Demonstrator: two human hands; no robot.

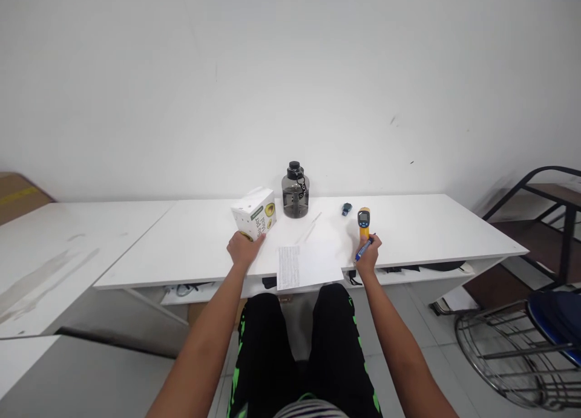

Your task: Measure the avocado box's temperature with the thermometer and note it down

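The fingers of the left hand grip the near end of the white box, left on the surface; keep it steady. At right, the right hand closes its fingers around yellow meter and blue pen together, so prevent slipping.

Green-splashed black trousers — striped top

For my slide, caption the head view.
Left hand grips a white cardboard box printed with avocados; right hand holds a yellow handheld device and a blue pen.
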